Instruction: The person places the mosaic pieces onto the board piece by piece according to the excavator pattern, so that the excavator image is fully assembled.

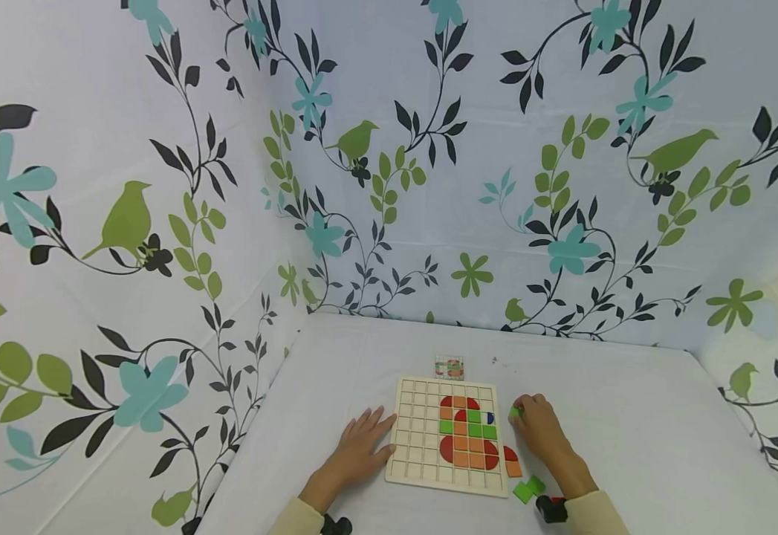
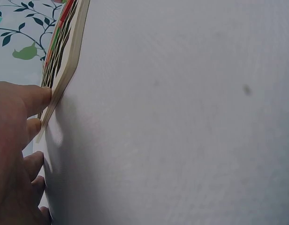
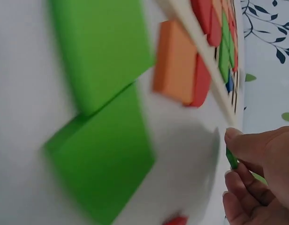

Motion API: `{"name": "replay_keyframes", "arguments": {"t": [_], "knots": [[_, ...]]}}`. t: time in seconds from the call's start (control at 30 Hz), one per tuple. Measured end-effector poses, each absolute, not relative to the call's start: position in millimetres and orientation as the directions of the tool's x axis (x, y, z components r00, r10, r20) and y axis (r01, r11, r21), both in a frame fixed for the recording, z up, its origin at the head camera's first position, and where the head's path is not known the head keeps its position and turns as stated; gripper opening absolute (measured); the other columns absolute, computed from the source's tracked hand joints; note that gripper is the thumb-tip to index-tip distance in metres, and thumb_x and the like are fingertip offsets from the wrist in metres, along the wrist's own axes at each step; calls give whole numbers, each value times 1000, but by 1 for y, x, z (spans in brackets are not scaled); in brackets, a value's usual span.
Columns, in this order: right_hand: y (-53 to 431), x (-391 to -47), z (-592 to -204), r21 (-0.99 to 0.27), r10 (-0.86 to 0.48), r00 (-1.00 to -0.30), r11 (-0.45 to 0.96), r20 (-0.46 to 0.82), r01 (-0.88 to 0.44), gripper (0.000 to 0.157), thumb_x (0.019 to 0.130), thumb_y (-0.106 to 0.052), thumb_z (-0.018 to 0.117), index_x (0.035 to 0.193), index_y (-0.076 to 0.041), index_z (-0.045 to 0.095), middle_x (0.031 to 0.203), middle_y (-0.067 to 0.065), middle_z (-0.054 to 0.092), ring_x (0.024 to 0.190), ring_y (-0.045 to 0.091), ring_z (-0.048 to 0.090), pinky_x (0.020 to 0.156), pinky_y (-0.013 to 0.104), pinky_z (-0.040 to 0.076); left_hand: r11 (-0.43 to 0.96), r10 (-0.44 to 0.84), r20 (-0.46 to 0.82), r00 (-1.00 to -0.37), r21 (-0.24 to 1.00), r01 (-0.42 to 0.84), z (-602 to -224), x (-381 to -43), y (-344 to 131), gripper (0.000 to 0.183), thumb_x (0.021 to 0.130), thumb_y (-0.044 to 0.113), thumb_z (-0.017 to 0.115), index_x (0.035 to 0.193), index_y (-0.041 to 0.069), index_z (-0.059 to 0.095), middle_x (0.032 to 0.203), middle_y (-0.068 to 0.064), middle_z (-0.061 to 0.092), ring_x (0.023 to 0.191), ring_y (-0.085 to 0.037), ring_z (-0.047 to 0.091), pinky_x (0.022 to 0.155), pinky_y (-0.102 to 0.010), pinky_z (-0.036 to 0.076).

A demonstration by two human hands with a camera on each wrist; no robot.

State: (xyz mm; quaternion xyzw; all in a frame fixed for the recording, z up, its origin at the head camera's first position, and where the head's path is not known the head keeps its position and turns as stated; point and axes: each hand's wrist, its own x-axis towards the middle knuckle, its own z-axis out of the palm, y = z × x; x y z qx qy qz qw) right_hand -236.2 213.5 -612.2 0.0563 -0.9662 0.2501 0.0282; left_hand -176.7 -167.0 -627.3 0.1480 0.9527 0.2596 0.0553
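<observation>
A square wooden grid board lies on the white table, its right side partly filled with red, orange, green and blue tiles. My left hand rests flat with fingers spread; thumb and index finger touch the board's left edge, also seen in the left wrist view. Just right of the board, my right hand pinches a small green tile between thumb and fingers. Near that hand lie two loose green tiles, an orange square tile and a red rounded tile.
A small card with a coloured pattern lies behind the board. Close to the right wrist, a bit of another red piece shows, mostly hidden. A white cloth with flowers and birds hangs behind and to the left of the table.
</observation>
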Motion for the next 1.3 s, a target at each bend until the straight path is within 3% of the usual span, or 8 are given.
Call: {"name": "replay_keyframes", "arguments": {"t": [0.17, 0.4, 0.67, 0.97, 1.3], "knots": [[187, -252, -602, -494, -100, -992, 860, 77, -125, 28, 98, -13, 76, 119, 2, 66, 114, 17, 63, 103, 30, 60, 94, 52, 57, 819, 313, -29, -949, 515, 254, -626, -176, -166, 62, 106, 43, 59, 161, 19, 45, 172, -14, 33, 160, -42, 25, 127, -70, 16], [134, -256, -594, -507, -280, -948, 802, 149, -316, 20, 96, -16, 79, 109, -4, 68, 102, 8, 60, 89, 23, 56, 81, 49, 54, 826, 305, -42, -951, 508, 243, -628, -177, -166, 61, 106, 43, 59, 161, 20, 45, 172, -13, 33, 160, -41, 24, 127, -69, 16], [90, -254, -604, -469, -414, -899, 771, 144, -430, 22, 95, -19, 81, 111, -9, 69, 100, 2, 61, 90, 20, 57, 78, 48, 49, 831, 313, -35, -949, 494, 256, -629, -179, -167, 61, 106, 44, 59, 161, 21, 46, 171, -13, 35, 159, -42, 26, 126, -69, 19], [77, -255, -608, -402, -445, -885, 791, 140, -461, 19, 92, -24, 84, 102, -16, 71, 98, -1, 65, 93, 20, 57, 76, 41, 44, 833, 315, -35, -949, 489, 259, -631, -178, -168, 61, 106, 43, 60, 161, 21, 45, 171, -14, 35, 159, -42, 27, 126, -69, 19], [78, -263, -611, -432, -456, -884, 781, 101, -452, 18, 92, -24, 83, 97, -19, 66, 92, -5, 62, 90, 20, 57, 75, 44, 43, 826, 312, -27, -950, 503, 256, -631, -177, -167, 60, 106, 42, 59, 161, 20, 46, 171, -14, 35, 159, -42, 26, 126, -70, 18]]}}
